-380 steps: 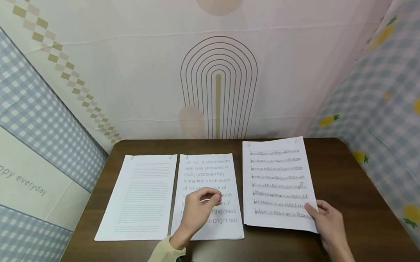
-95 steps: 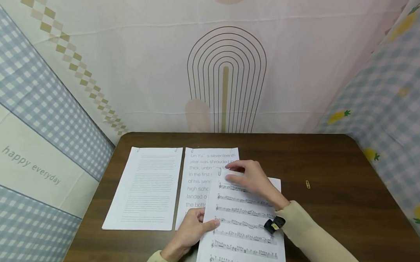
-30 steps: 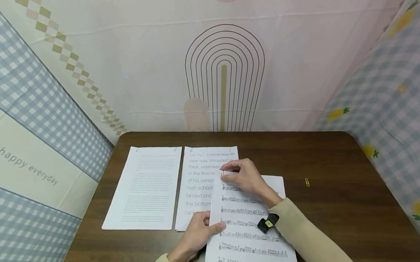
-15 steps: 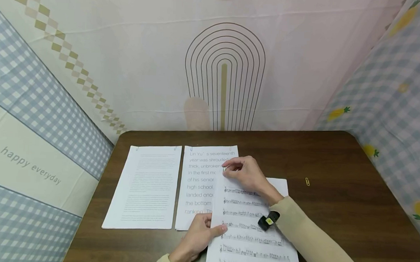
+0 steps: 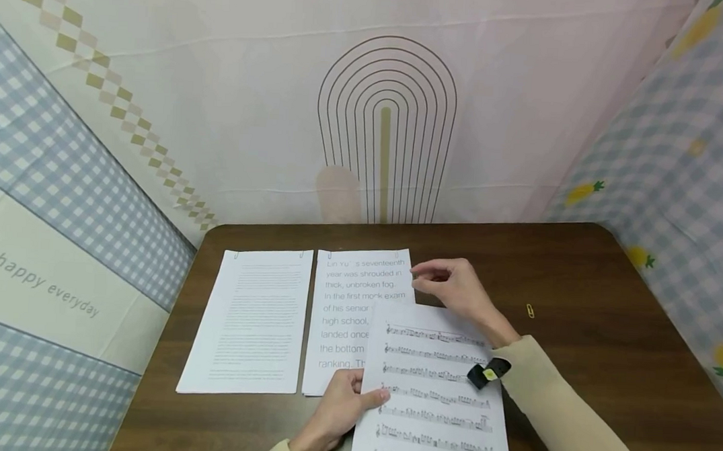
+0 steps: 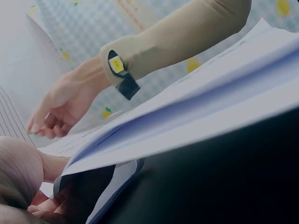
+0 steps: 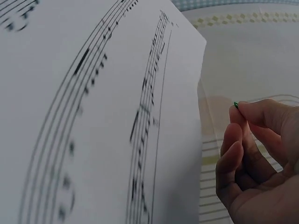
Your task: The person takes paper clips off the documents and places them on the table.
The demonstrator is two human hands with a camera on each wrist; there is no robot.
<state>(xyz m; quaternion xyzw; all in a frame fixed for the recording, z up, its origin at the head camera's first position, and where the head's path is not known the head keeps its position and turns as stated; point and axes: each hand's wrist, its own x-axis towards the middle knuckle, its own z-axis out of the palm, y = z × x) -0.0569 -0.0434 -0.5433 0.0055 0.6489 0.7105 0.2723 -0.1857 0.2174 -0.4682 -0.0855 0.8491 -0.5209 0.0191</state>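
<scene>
My left hand (image 5: pixel 343 403) grips the left edge of the sheet music stack (image 5: pixel 439 390), thumb on top and the other fingers hidden beneath. The sheets tilt up off the table toward me, and their layers fan slightly apart in the left wrist view. Between thumb and forefinger my right hand (image 5: pixel 456 287) pinches a small green paper clip (image 7: pixel 236 105), mostly covered by the fingertips. That hand is just beyond the top edge of the music, apart from it. No clip shows along that top edge.
A yellow paper clip (image 5: pixel 530 311) lies on the brown table (image 5: pixel 597 370) to the right. Two printed stacks, one in small type (image 5: pixel 248 321) and one in large type (image 5: pixel 346 305), lie left, both clipped at the top. A patterned cloth (image 5: pixel 251 126) stands behind.
The right hand has drawn the clip off the music's top left corner and moved right and slightly away. Earlier, the music lay flat at right; the yellow clip was not visible then.
</scene>
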